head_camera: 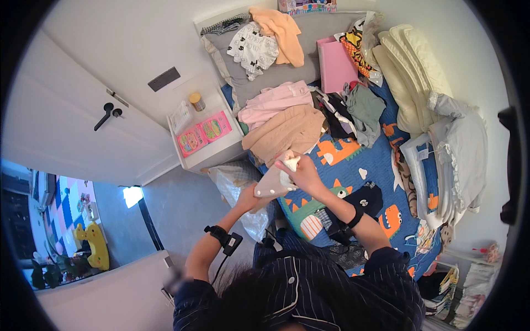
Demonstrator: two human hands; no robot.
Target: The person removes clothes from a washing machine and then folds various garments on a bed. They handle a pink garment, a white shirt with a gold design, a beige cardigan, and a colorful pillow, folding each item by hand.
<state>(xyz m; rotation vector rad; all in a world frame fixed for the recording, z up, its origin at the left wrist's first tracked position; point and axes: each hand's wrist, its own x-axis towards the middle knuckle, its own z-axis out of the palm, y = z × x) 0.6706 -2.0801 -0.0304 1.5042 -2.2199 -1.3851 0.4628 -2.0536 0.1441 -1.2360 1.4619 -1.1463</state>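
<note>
Between my hands is a beige garment with white buttons along one edge. My left hand grips its lower left side. My right hand pinches the upper end, where a pale, cream-coloured bit of cloth sticks out of the fingers. The garment is held above the near edge of a bed covered with a blue dinosaur-print quilt. Just beyond my hands lies a tan folded garment, with a pink garment behind it. A dark navy garment rests on the quilt beside my right forearm.
A white bedside cabinet holding a pink booklet and a jar stands left of the bed. Grey-green clothing, a pink box and folded cream bedding lie further right. A plastic bag is on the floor.
</note>
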